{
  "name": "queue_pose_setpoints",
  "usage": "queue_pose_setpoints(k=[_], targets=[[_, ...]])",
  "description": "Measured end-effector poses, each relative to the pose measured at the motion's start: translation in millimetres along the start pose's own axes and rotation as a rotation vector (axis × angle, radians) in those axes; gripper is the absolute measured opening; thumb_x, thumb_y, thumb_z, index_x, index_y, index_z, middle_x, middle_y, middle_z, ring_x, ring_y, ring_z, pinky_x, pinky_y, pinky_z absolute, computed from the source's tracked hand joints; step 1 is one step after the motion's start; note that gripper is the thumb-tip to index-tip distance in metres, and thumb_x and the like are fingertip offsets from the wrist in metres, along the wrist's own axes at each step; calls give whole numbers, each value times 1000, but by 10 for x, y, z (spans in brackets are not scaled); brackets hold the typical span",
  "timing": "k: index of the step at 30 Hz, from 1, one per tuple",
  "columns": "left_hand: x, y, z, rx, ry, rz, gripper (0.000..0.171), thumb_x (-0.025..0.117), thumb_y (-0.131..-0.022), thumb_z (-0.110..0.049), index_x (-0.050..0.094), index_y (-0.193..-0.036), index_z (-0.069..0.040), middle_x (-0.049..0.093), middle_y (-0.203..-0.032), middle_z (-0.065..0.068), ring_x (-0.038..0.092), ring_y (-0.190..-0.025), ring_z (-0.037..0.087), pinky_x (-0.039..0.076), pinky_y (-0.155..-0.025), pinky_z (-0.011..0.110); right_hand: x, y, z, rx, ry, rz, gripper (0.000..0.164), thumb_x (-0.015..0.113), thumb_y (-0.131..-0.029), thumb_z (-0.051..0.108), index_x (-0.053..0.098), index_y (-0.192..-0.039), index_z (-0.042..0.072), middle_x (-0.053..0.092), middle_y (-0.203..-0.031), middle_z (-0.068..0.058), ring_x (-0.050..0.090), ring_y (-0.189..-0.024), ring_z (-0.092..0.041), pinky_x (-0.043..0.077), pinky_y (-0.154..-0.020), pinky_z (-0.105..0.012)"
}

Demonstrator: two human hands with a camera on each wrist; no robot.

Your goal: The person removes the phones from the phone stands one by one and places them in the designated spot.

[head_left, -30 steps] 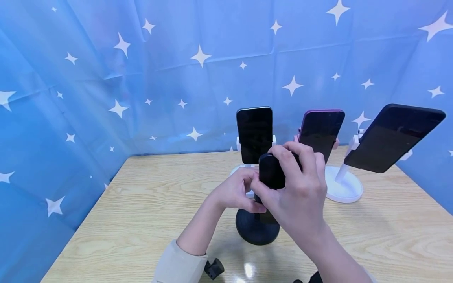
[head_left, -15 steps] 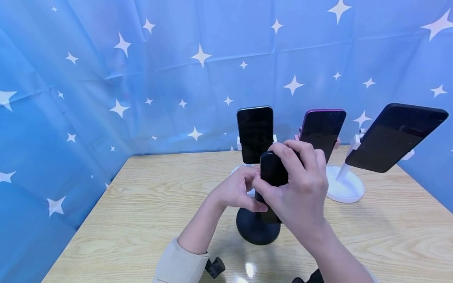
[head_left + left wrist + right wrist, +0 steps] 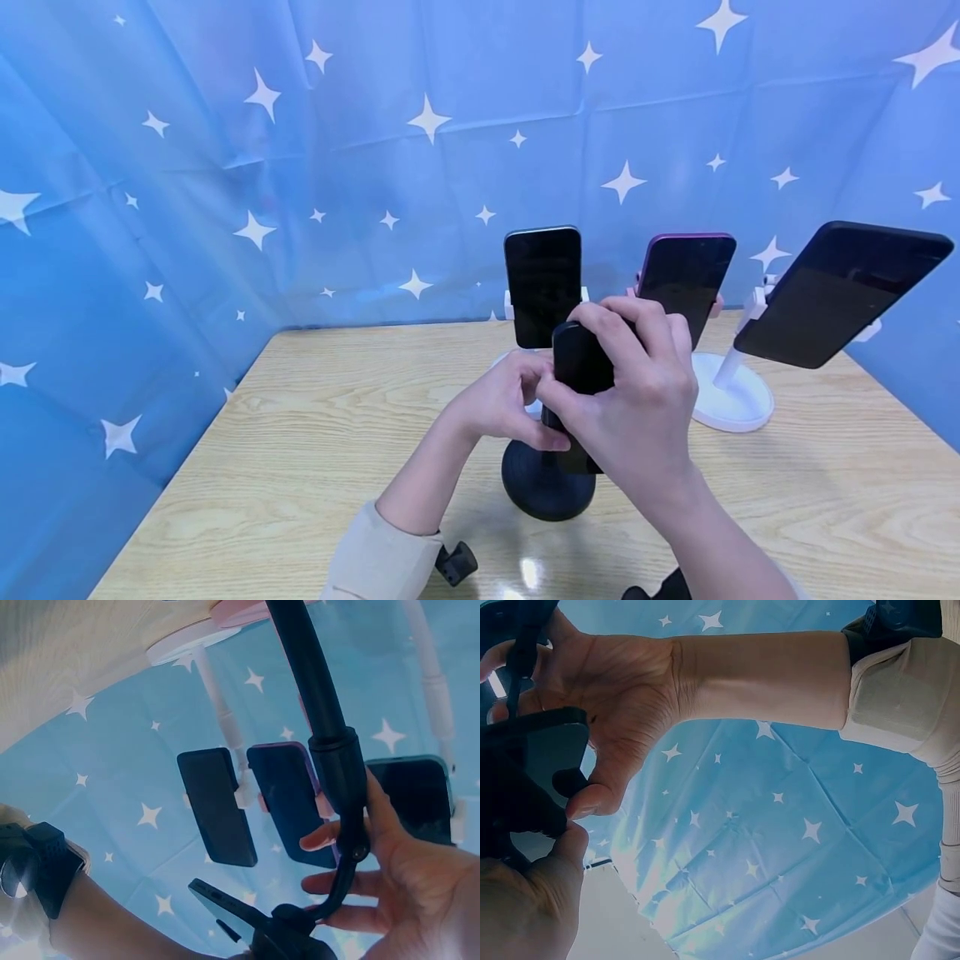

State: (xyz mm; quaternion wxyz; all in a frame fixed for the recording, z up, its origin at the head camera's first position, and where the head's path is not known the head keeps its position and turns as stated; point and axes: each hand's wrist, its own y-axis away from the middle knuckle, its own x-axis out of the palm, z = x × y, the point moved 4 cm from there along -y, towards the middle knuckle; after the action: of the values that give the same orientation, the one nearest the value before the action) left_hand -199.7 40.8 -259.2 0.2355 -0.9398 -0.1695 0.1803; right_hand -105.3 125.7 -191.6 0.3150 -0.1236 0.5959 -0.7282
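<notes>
A black phone (image 3: 579, 360) sits at the clamp of a black phone stand (image 3: 546, 492), its dark screen facing up toward the head camera. My right hand (image 3: 643, 400) grips the phone from the right, fingers over its upper edge and thumb on the left side. The left hand (image 3: 495, 404) is at the phone's left edge, thumb across the lower front. From the left wrist, its fingers (image 3: 360, 883) show curled around the stand's jointed neck (image 3: 352, 847), below the pole. In the right wrist view, the right thumb tip meets the left thumb (image 3: 596, 801) beside the phone's edge.
Behind stand three more phones on holders: a black one (image 3: 543, 287) straight ahead, a pink-edged one (image 3: 686, 275), and a large black one (image 3: 843, 292) on a white stand (image 3: 731, 404). A blue star-patterned curtain (image 3: 337, 183) hangs beyond the wooden table (image 3: 322, 450).
The head view has shifted very slightly. Both hands keep their hold on the phone and stand, with almost no visible movement.
</notes>
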Motion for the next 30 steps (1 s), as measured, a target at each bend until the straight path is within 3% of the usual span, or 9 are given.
queue_pose_setpoints(k=[7,17,30], targets=[[-18,-21,-29,0,-9,13,38,66,-64,16,52,-100,15,52,-96,30,53,-91,15,49,-83,40,21,-7,-26,-27,23,-8,28,64,-68,18,66,-92,4,56,-93,-17,47,-90,-37,34,-68,-43],[-11,11,16,-29,-8,9,38,67,-64,14,53,-99,12,53,-92,29,54,-87,12,50,-80,38,7,2,31,28,32,33,36,76,-57,5,64,-91,2,56,-94,-20,45,-87,-39,35,-64,-45],[-20,-9,13,-12,-30,21,37,68,-63,12,54,-97,11,54,-90,27,54,-85,12,49,-80,37,-11,-9,20,19,-3,51,35,73,-56,6,64,-90,2,56,-92,-18,45,-86,-38,36,-69,-46]])
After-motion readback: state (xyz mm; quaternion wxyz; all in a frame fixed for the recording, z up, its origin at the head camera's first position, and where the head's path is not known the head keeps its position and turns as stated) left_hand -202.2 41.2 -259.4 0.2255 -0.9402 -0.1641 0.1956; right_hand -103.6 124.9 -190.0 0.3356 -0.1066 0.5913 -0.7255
